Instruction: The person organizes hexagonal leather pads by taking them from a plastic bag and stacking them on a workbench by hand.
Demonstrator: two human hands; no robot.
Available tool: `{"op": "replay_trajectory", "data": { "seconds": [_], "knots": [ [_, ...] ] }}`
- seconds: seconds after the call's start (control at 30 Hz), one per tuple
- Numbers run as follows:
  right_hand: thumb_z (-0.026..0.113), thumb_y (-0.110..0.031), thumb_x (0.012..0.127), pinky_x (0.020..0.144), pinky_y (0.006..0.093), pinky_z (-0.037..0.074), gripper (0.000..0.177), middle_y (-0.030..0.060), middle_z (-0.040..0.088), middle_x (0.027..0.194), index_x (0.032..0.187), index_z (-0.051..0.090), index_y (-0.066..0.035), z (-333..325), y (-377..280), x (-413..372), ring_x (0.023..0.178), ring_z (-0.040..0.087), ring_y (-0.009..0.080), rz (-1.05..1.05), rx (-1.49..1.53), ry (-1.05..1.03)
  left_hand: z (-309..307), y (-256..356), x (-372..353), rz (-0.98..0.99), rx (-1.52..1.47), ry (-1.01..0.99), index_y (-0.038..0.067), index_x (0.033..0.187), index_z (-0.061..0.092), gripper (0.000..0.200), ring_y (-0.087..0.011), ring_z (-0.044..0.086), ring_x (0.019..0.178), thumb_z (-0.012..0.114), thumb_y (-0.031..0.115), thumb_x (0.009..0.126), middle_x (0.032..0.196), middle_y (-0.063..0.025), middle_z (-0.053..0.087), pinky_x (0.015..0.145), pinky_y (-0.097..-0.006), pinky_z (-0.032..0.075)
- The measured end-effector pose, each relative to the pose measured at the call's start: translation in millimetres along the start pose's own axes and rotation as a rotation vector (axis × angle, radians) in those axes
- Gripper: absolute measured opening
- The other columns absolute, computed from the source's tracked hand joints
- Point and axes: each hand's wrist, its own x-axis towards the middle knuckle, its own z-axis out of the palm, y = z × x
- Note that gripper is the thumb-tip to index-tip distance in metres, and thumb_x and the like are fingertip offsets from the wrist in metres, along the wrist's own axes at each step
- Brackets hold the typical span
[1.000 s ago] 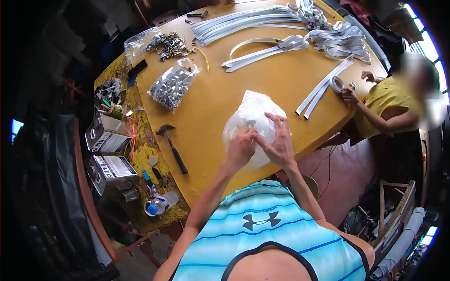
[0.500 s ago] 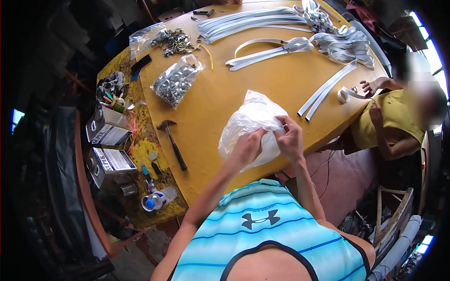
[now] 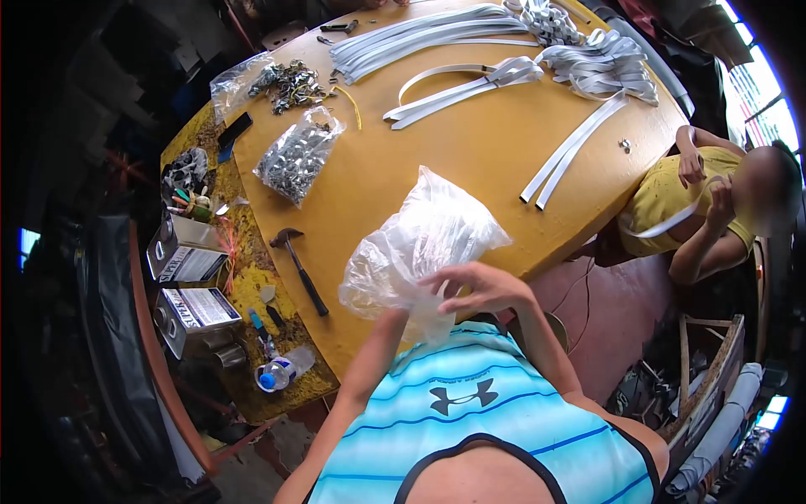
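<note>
A clear, crumpled plastic bag (image 3: 432, 223) is in front of my chest at the table's near edge, its top corner pointing away from me. My right hand (image 3: 483, 287) reaches over the bag's near part, fingers apart and curved, fingertips right at the film. From the left, my left hand (image 3: 400, 314) goes in under the bag; its fingers are hidden by the plastic. Left of the bag, a claw hammer (image 3: 300, 273) lies on the yellow table (image 3: 403, 151). Farther back stands a clear bag of small metal clips (image 3: 298, 160).
Grey-white straps (image 3: 437, 42) lie in long bundles at the back; two loose strap ends (image 3: 571, 155) extend toward the right edge. Loose metal clips (image 3: 294, 86) are heaped back left. Cans (image 3: 197, 311) and a water bottle (image 3: 285, 370) stand at left. A person in yellow (image 3: 684, 202) handles a strap at right.
The plastic bag has moved left and spread out. My right hand has come lower with its fingers spread; my left hand has gone beneath the film. The person at right has lifted a strap.
</note>
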Motion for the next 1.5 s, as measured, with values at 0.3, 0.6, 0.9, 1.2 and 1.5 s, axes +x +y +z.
{"op": "replay_trajectory", "data": {
  "seconds": [0.3,0.6,0.9,1.2,1.5],
  "knots": [
    [0.056,-0.036,0.097,0.090,0.0355,0.048,0.042,0.0157,0.067,0.113,0.117,0.063,0.001,-123.5,142.0,51.6,0.102,0.062,0.0244,0.159,-0.152,0.845,-21.4,-4.4,3.8,-0.023,0.067,-0.073,0.001,0.118,0.058,0.033,-0.0334,0.066,0.095,0.060,0.012,0.087,0.102,-0.0196,0.068,0.087,-0.0414,0.050],
    [0.050,-0.041,0.100,0.085,0.0302,0.047,0.045,0.0105,0.069,0.101,0.117,0.065,-0.001,-113.4,157.7,61.0,0.092,0.060,0.0161,0.272,0.049,0.658,-5.3,6.6,21.7,-0.132,0.142,-0.098,0.001,0.119,0.057,0.035,-0.0322,0.066,0.095,0.062,0.014,0.087,0.103,-0.0186,0.068,0.087,-0.0411,0.051],
    [0.052,-0.038,0.098,0.071,0.0344,0.049,0.041,0.0132,0.069,0.081,0.099,0.067,0.000,-112.9,170.3,69.6,0.075,0.063,0.0196,0.297,0.000,0.753,-24.1,13.9,-34.7,-0.113,0.112,-0.252,0.002,0.121,0.056,0.038,-0.0310,0.066,0.095,0.063,0.015,0.086,0.104,-0.0177,0.068,0.086,-0.0407,0.051],
    [0.051,-0.038,0.096,0.083,0.0406,0.050,0.040,0.0200,0.069,0.101,0.106,0.069,-0.003,-93.2,148.9,70.1,0.093,0.065,0.0368,0.271,-0.031,0.819,-36.3,9.4,-30.9,-0.048,0.126,-0.412,0.002,0.122,0.054,0.040,-0.0299,0.066,0.095,0.064,0.017,0.086,0.105,-0.0167,0.068,0.086,-0.0403,0.052],
    [0.050,-0.036,0.096,0.082,0.0404,0.050,0.039,0.0207,0.068,0.101,0.105,0.068,-0.003,-83.9,159.3,73.7,0.093,0.064,0.0379,0.258,-0.017,0.886,-30.1,18.5,-27.0,-0.048,0.190,-0.482,0.002,0.123,0.053,0.043,-0.0287,0.066,0.096,0.066,0.019,0.086,0.106,-0.0157,0.068,0.085,-0.0400,0.052]
  ]
}}
